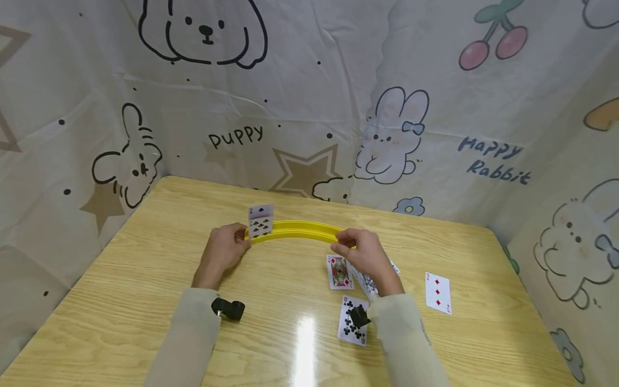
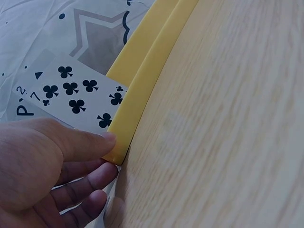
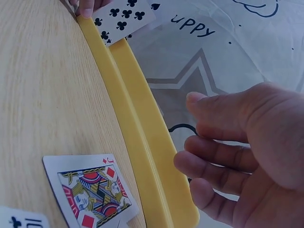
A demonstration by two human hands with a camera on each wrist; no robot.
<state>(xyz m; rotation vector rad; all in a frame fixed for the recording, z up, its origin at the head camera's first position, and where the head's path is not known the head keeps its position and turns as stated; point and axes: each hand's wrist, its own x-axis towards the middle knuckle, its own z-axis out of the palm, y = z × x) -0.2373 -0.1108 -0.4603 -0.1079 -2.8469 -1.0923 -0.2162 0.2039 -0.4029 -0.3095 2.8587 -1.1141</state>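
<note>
head view: a wooden counter (image 1: pixel 145 279) boxed in by cartoon-print cloth, with both hands at a curved yellow card rack (image 1: pixel 295 230) that sits near the far edge, about mid-counter

left hand (image 1: pixel 223 252): at the left end of the rack; in the left wrist view the thumb (image 2: pixel 80 142) presses on the rack's tip and the other fingers curl under it, so it's pretty much clamped on that end

right hand (image 1: pixel 364 252): at the right end of the rack, fingers loosely bent; the right wrist view shows them relaxed next to the rack and gripping nothing, can't tell if they actually touch it

cards in rack: a seven of clubs (image 1: pixel 261 220) stands upright in the slot near the left end, just beside the left hand's thumb; another card stands behind it, mostly hidden

king of diamonds (image 1: pixel 339 272): face up on the counter, just in front of the rack's right end

three of diamonds (image 1: pixel 438 293): face up toward the right edge, well apart from the rest

clubs card (image 1: pixel 349 321): face up nearer the front edge, partly under the right wrist camera

more cards: a few lie under the right hand, too covered to read
</note>
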